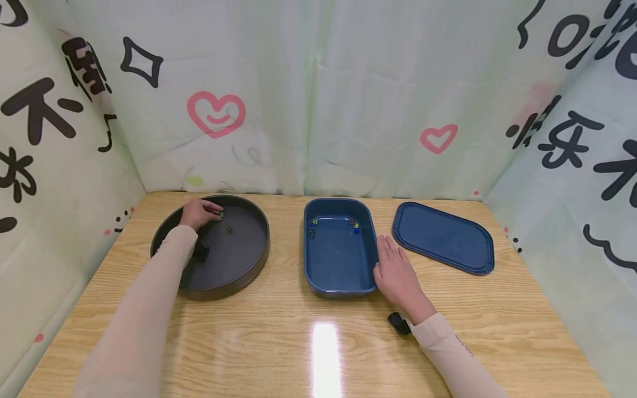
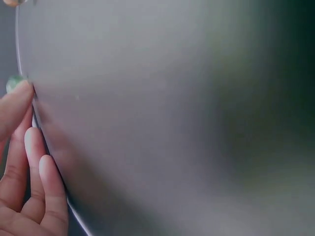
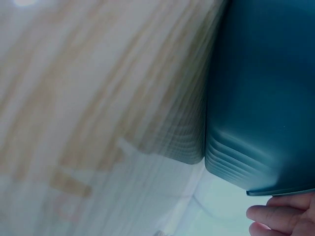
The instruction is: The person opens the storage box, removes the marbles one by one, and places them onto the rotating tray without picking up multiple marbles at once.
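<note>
Inside the round dark pan (image 1: 234, 273), my left hand (image 1: 196, 213) pinches a small green marble (image 2: 14, 82) between thumb and finger. Another small marble (image 1: 229, 230) lies on the pan's floor, close to that hand. My right hand (image 1: 398, 273) lies with straight fingers against the right side of the blue box (image 1: 340, 260); the right wrist view shows its fingers (image 3: 278, 216) by the box's rim. Several small coloured marbles sit in the box in two groups, a left one (image 1: 313, 222) and a right one (image 1: 355, 226).
A blue lid (image 1: 443, 237) lies flat on the wooden table (image 1: 259, 342), right of the box. Behind the table and along both sides hangs a pale printed curtain (image 1: 318, 110). The pan stands to the left of the box, with bare wood between them.
</note>
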A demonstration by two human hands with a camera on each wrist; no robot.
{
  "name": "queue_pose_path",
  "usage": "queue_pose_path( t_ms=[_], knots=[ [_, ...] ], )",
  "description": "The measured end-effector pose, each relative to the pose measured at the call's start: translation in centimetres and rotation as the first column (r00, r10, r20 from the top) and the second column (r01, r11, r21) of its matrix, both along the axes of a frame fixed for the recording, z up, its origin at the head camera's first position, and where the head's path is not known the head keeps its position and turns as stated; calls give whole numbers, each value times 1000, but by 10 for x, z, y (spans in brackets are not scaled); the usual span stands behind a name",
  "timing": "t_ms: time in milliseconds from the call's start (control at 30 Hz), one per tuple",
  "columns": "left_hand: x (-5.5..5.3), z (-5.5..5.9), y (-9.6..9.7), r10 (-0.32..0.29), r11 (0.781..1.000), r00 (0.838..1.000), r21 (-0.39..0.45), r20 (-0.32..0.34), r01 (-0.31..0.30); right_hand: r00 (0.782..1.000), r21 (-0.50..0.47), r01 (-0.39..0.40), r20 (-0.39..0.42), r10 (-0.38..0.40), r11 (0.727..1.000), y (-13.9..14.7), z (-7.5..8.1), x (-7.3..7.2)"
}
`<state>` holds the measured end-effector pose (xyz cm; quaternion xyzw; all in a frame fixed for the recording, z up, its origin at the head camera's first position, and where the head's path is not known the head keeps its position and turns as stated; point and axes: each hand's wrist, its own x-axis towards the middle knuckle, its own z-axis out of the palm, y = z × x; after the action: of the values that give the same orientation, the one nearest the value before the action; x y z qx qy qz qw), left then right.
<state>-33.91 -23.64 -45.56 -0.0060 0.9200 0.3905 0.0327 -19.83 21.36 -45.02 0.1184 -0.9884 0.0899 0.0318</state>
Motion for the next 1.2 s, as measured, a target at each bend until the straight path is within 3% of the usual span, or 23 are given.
queue_pose_path(
  t_ms=[267, 567, 867, 1000, 1200],
  knots=[
    [-2, 4, 0, -22, 1000, 1000, 10, 7, 22, 1000, 5, 5, -4, -5, 1000, 0, 2, -2],
    [-3, 20, 5, -41, 996, 998, 83, -44, 45, 1000, 12, 6, 0, -6, 1000, 0, 2, -3],
    [1, 44, 19, -89, 987, 993, 126, -73, 97, 1000, 0, 6, 2, -6, 1000, 1, 1, -1],
    [3, 61, 34, -116, 976, 988, 171, -99, 132, 1000, 1, 6, -5, -6, 1000, 2, 0, -1],
    [6, 82, 62, -152, 955, 984, 245, -89, 170, 1000, 3, 4, -9, -4, 1000, 2, 0, -2]
  ],
)
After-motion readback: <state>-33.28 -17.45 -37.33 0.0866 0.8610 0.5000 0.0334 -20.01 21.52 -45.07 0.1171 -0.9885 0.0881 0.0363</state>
